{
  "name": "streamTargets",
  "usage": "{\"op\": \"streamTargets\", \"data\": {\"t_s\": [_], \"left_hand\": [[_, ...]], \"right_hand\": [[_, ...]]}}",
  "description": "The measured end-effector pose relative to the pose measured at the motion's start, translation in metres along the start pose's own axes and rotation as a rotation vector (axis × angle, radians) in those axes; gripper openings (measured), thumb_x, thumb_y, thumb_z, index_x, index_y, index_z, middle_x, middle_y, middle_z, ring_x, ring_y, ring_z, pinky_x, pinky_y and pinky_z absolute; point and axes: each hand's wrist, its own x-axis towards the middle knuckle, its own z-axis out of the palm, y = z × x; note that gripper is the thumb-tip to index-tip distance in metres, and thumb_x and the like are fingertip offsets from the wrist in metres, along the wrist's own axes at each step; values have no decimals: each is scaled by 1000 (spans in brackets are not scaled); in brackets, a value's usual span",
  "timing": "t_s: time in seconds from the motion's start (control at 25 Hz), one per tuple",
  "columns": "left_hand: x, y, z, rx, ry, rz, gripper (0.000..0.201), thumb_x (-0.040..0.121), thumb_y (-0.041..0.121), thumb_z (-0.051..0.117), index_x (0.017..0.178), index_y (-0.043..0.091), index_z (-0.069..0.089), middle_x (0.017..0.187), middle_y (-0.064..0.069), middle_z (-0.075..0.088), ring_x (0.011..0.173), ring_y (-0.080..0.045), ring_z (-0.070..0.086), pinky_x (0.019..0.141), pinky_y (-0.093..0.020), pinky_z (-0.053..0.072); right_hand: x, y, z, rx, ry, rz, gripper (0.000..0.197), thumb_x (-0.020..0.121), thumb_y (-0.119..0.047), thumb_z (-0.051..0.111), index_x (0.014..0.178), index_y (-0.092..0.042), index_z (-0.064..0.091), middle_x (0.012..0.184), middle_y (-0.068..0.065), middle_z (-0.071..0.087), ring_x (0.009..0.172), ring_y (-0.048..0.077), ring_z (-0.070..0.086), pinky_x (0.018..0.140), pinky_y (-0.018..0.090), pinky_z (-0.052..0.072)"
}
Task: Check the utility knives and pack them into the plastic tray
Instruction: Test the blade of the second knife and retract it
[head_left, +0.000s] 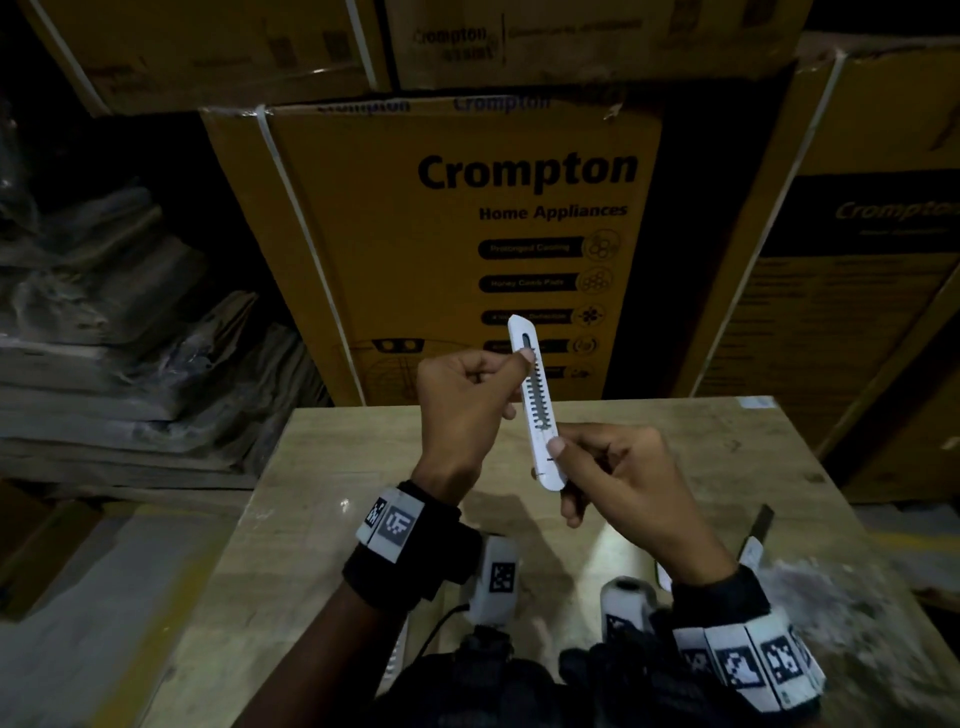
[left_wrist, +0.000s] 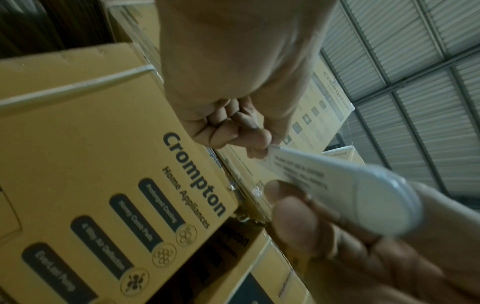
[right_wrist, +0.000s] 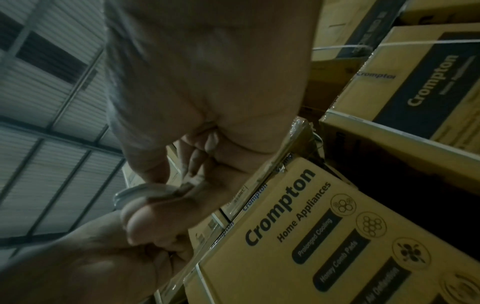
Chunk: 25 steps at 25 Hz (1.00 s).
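Note:
I hold a white utility knife (head_left: 535, 405) nearly upright above the wooden table (head_left: 727, 447), its toothed slider slot facing me and no blade showing at its upper tip. My left hand (head_left: 498, 379) pinches its upper half, thumb on the slot. My right hand (head_left: 571, 452) pinches the lower, rounded end. In the left wrist view the knife (left_wrist: 337, 185) shows its printed back, running from my left hand (left_wrist: 241, 131) to the fingers (left_wrist: 298, 216) of my right hand. The right wrist view shows only the knife's end (right_wrist: 140, 191) under my right hand (right_wrist: 187, 168).
Another knife (head_left: 756, 535) with a dark blade out lies on the table at the right, beside a translucent plastic thing (head_left: 841, 597). A white ribbed item (head_left: 397, 654) lies near the front edge. Tall Crompton cartons (head_left: 467, 234) stand right behind the table. Wrapped stacks (head_left: 104, 338) fill the left.

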Motion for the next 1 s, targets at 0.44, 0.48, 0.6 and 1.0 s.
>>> {"op": "streamTargets", "data": {"t_s": [0.44,0.48,0.6,1.0], "left_hand": [[-3,-6,4,41,20,-3,26,90,11,75,67,1,73,51,4,66,35,-3,51,41,-16,40],[-4,-9,2,48,28,-13,27,91,12,75,66,2,73,51,4,66,35,-3,50,41,-16,39],[-6,-16,-3,49,51,-35,24,91,14,75,70,2,75,54,2,67,36,-3,51,40,-16,39],[-17,-32,-48,-20,120,63,25,91,11,75,68,0,73,52,-7,60,42,-12,50,47,-22,42]], "right_hand": [[8,6,-1,-292,22,-275,27,97,-12,63,74,3,70,62,8,72,49,1,69,38,18,49],[9,7,0,-302,13,-272,28,96,-14,62,74,2,70,63,8,72,49,2,69,37,18,48],[10,11,4,-232,-23,-221,27,97,-15,64,78,2,71,65,10,73,50,8,71,37,27,53],[9,15,54,253,-162,204,22,100,-6,58,96,14,64,78,30,72,62,40,72,48,38,55]]}}
